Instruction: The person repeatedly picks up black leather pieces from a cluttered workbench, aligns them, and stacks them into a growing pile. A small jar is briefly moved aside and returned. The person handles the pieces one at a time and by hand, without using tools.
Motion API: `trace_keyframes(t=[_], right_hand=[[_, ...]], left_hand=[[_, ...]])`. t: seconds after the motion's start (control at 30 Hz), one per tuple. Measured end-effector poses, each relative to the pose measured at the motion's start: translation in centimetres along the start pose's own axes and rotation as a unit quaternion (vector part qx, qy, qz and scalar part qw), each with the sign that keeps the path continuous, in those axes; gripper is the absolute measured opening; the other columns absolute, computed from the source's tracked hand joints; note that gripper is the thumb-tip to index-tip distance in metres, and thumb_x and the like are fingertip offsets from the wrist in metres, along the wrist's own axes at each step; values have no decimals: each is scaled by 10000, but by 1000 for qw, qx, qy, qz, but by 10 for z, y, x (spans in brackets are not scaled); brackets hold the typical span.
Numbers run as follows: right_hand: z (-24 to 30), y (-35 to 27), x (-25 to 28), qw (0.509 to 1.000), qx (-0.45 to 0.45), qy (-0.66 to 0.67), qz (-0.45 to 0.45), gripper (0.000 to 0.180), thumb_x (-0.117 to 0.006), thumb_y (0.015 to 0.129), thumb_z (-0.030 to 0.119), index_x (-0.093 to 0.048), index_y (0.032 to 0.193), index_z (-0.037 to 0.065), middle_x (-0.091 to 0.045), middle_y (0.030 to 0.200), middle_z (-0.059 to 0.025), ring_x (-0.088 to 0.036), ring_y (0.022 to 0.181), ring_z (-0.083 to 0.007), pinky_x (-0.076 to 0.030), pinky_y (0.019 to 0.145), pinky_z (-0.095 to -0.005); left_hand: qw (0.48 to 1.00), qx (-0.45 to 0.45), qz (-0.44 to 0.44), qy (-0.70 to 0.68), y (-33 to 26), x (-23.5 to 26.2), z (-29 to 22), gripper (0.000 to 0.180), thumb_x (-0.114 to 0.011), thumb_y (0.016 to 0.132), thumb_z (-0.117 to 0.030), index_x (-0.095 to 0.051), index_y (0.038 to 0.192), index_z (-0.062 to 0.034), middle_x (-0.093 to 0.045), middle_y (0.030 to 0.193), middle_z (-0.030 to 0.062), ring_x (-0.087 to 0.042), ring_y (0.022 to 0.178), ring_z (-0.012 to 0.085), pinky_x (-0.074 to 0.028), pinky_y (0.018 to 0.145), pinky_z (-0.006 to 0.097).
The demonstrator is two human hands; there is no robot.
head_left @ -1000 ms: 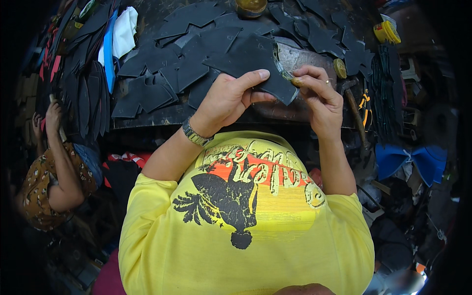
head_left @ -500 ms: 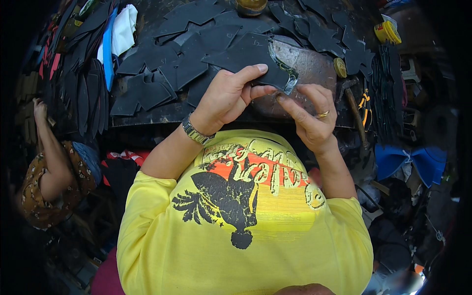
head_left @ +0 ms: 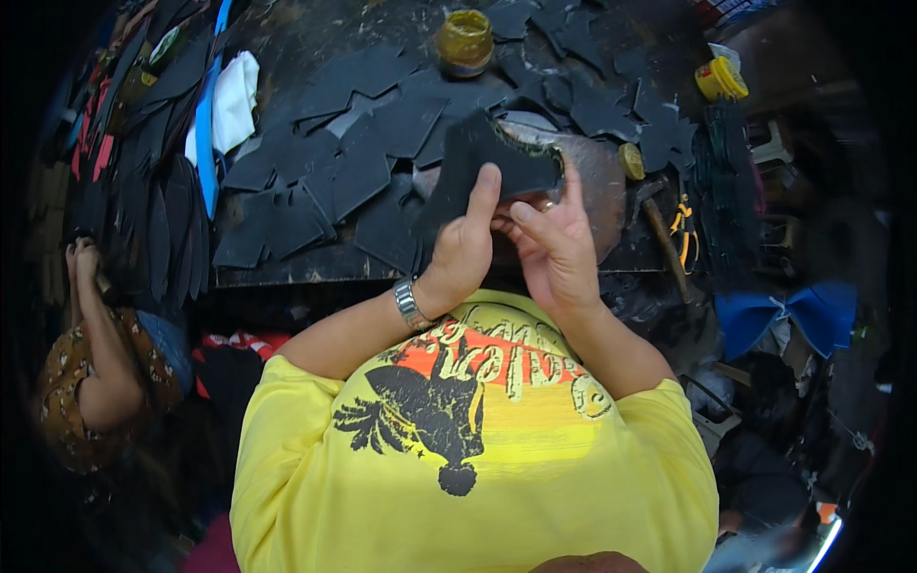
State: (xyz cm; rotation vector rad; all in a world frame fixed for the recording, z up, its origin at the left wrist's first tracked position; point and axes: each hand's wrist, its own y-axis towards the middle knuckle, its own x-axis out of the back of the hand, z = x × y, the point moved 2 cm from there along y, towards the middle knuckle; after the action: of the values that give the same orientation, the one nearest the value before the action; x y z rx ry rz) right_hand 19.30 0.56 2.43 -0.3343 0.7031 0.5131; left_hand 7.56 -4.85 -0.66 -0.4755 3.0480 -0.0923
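Between my hands a black cut piece of leather-like sheet [head_left: 497, 162] is raised and tilted above the table. A curved edge along its upper right looks pale and rough. My left hand [head_left: 466, 234] is closed on its lower left part, thumb on top and the other fingers hidden beneath. At the lower right edge, my right hand [head_left: 556, 244] grips the piece with its thumb in front; the index finger reaches up behind the curved edge. Under the piece lies a worn grey-brown slab [head_left: 597, 205]. Many similar black pieces [head_left: 349, 172] overlap on the table to the left.
An open jar [head_left: 465, 43] of yellowish-brown stuff stands beyond the pieces. To the right lie a round tin [head_left: 631, 161], a hammer [head_left: 664, 229], orange-handled pliers [head_left: 684, 234] and a yellow tub [head_left: 720, 78]. Another person's arm [head_left: 107, 344] shows at far left.
The black piece has been lifted and turned more upright. My right hand has moved left, from beside the piece's corner to a grip on its lower edge. The view has shifted slightly.
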Motion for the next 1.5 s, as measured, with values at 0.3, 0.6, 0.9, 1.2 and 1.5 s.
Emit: trace_keyframes(t=[0.3,0.6,0.9,1.2,1.5], right_hand=[[44,53,20,990,113,-36,-71,537,-649,832,-124,-480,1294,90,-662,1128,-59,-680,990,-173,-567,847,-314],[225,141,147,905,288,-268,-161,734,-709,782,-143,-486,1456,45,-612,1152,-126,-633,964,-163,-520,863,-243],[237,213,223,865,129,-444,-192,686,-731,786,-46,-553,1435,86,-681,1088,-89,-634,955,-139,-477,841,-259],[217,266,246,808,56,-570,-140,708,-704,809,-51,-553,1472,148,-704,1008,-35,-660,871,-121,-509,766,-245],[194,271,219,554,148,-810,-125,698,-688,821,-30,-556,1468,199,-668,908,-70,-664,834,-192,-535,796,-340]], left_hand=[[991,-122,56,30,7,-2,-28,561,-701,970,-190,-499,1471,-36,-448,1504,176,-468,1392,284,-370,1157,383],[956,-152,-80,237,-9,126,-61,304,-712,917,-76,-704,1219,-44,-669,1276,107,-625,1196,225,-474,1030,345],[881,-111,-158,433,-8,153,-52,422,-784,835,-90,-699,1246,-47,-645,1327,138,-605,1248,312,-466,1056,399],[830,-108,-125,533,-4,160,-38,709,-883,749,-275,-611,1356,-31,-603,1360,156,-540,1291,345,-396,1107,465],[832,-116,-113,531,9,158,-25,807,-876,748,-426,-585,1388,-31,-620,1347,157,-555,1279,333,-375,1106,462]])
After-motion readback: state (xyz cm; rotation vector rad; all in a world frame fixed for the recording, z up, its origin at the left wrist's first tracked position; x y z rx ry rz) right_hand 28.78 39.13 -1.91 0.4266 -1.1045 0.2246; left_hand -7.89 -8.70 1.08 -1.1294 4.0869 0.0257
